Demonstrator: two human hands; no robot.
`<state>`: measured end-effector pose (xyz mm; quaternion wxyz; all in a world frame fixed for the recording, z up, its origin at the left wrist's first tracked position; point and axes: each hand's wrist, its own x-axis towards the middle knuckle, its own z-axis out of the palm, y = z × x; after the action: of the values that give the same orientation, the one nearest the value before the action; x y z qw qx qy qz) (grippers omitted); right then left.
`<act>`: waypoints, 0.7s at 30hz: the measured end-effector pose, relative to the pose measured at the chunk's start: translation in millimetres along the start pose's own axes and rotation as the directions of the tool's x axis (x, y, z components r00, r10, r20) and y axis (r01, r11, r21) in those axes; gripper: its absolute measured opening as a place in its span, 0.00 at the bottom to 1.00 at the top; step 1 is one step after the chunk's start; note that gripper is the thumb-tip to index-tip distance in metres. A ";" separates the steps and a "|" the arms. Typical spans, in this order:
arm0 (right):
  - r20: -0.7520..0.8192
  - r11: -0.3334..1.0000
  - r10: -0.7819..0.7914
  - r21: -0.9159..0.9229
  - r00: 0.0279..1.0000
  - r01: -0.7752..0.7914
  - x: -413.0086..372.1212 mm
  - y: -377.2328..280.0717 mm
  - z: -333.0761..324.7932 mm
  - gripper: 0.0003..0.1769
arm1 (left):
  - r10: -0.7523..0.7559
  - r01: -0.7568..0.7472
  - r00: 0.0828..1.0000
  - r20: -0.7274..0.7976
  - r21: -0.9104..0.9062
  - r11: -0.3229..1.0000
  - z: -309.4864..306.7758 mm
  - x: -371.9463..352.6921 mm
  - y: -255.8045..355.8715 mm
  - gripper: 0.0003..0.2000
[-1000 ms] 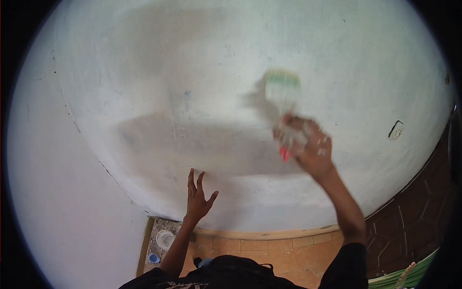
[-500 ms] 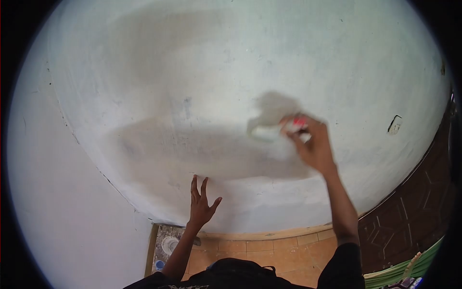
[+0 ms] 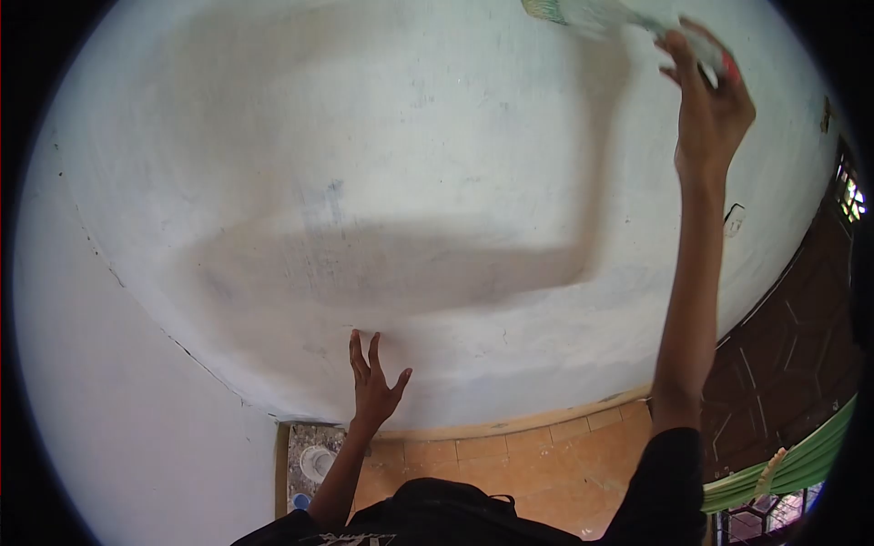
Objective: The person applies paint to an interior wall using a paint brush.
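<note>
My right hand (image 3: 710, 100) is raised at the upper right, its fingers closed around the handle of a paintbrush (image 3: 592, 15). The bristles point left, close to the white wall (image 3: 437, 155), and carry a greenish tint. Lower down, my left hand (image 3: 373, 387) rests with fingers spread, fingertips right at the wall's surface and nothing in it. Grey smudges and scuffs mark the wall, and shadows of my head and arm fall across it.
Orange floor tiles (image 3: 510, 460) run along the wall's base. A white bucket (image 3: 317, 462) and a small blue container (image 3: 300, 501) stand at the lower left corner. On the right are a wall switch (image 3: 735, 220), a dark patterned door (image 3: 774, 355) and a green curtain (image 3: 792, 469).
My right hand has swept the paintbrush up and to the right, from mid-wall to the top. The left hand stays in nearly the same place, fingers still spread.
</note>
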<state>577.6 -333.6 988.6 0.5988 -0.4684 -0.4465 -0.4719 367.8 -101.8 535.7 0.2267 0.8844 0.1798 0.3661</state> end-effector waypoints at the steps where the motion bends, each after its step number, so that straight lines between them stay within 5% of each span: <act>1: -0.042 1.000 0.029 -0.007 0.999 -0.029 -16.0 8.2 -7.1 0.20 | 0.003 -0.003 1.000 -0.012 -0.003 1.000 2.2 -0.4 0.7 0.44; 3: -0.118 0.953 0.088 -0.278 0.989 -0.118 -53.0 15.1 -18.2 0.17 | -0.017 0.017 1.000 0.009 -0.025 1.000 0.7 -0.6 2.3 0.44; 7: 0.021 0.895 0.337 -0.317 0.941 -0.313 -127.0 38.7 -32.4 0.18 | -0.011 0.010 0.999 0.042 0.015 1.000 -4.9 -0.2 -0.3 0.44; 9: 0.160 0.803 0.553 -0.365 0.817 -0.472 -155.7 23.8 -32.0 0.18 | -0.004 0.003 0.999 0.048 0.018 1.000 -5.0 -0.4 -3.4 0.44; 17: 0.463 0.430 0.797 0.014 0.387 -0.903 -337.4 -4.2 -19.8 0.16 | -0.004 0.002 0.999 0.054 0.039 0.999 -1.9 -0.4 -6.6 0.44; 21: 0.568 0.230 0.802 -0.010 0.183 -0.973 -427.5 -25.3 -23.9 0.16 | -0.008 0.006 0.998 0.060 0.034 0.999 -1.9 -1.5 -8.7 0.44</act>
<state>488.3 -297.2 570.7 0.7070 -0.6186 -0.2828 0.1941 364.0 -94.8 531.4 0.2182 0.8982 0.1820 0.3353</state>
